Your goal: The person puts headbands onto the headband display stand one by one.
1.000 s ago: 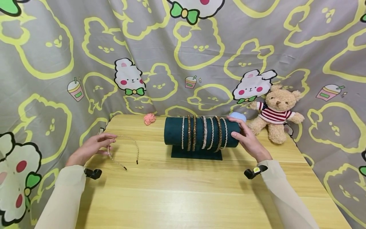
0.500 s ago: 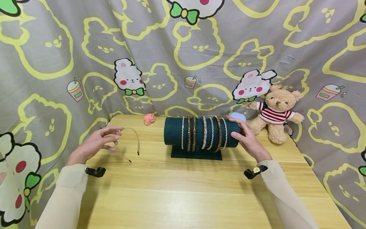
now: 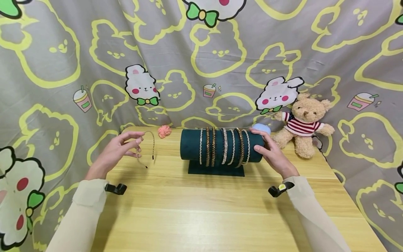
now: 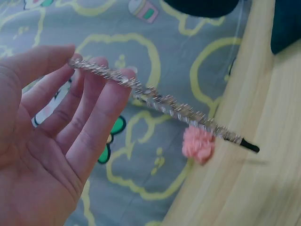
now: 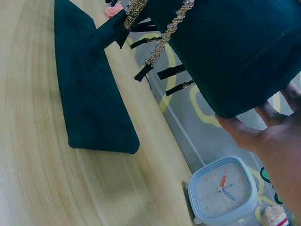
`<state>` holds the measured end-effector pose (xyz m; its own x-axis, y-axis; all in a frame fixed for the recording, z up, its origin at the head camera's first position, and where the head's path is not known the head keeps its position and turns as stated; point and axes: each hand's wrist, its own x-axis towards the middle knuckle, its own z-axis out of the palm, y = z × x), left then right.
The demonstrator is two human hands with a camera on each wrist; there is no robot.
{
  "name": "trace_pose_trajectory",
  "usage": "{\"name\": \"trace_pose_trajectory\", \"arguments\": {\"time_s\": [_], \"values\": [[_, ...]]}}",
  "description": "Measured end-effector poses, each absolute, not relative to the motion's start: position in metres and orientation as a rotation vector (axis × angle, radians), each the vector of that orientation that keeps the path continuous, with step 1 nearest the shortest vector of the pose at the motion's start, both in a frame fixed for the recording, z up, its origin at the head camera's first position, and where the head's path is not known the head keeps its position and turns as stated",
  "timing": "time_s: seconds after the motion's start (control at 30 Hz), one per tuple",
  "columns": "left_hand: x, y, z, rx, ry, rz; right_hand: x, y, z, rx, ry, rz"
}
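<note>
My left hand [image 3: 121, 150] pinches a thin beaded headband [image 4: 171, 107] between thumb and fingers, holding it above the table left of the stand. The headband's black-tipped ends hang down in the head view. My right hand [image 3: 274, 155] grips the right end of a dark green headband stand [image 3: 190, 144], thumb in front and fingers over the end. Several gold and silver headbands [image 3: 225, 146] sit side by side around the roll, with a wider gap at its left end. In the right wrist view, black headband tips [image 5: 143, 73] hang below the roll.
On the wooden table [image 3: 201, 210], a pink fluffy scrunchie [image 3: 164, 131] lies at the back left. Behind the stand's right end is a light blue alarm clock [image 5: 222, 190]. A teddy bear [image 3: 303, 120] sits at the back right against a patterned curtain [image 3: 176, 42].
My left hand has moved right and away from me with the headband, raising it. The right hand has stayed on the end of the stand.
</note>
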<state>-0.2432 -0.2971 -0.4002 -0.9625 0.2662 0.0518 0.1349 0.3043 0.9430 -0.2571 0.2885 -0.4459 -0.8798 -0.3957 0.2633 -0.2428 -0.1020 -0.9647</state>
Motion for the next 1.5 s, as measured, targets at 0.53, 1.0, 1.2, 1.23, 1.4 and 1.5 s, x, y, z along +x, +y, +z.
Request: {"name": "trace_pose_trajectory", "arguments": {"time_s": [0.53,1.0,1.2,1.23,1.4,1.5], "values": [[-0.246,-0.249,-0.388,0.419,2.424,1.757,-0.258,0.288,-0.446,-0.744,2.027,-2.133],[-0.253,-0.210,-0.387,0.440,2.313,1.862,-0.259,0.289,-0.447,-0.753,2.032,-2.132],[-0.254,-0.197,-0.389,0.426,2.268,1.900,-0.260,0.289,-0.448,-0.762,2.033,-2.132],[-0.254,-0.195,-0.389,0.423,2.258,1.909,-0.260,0.289,-0.448,-0.760,2.034,-2.131],[-0.253,-0.185,-0.389,0.433,2.232,1.932,-0.259,0.289,-0.448,-0.753,2.034,-2.136],[-0.252,-0.180,-0.390,0.442,2.233,1.931,-0.259,0.289,-0.449,-0.749,2.031,-2.138]]}}
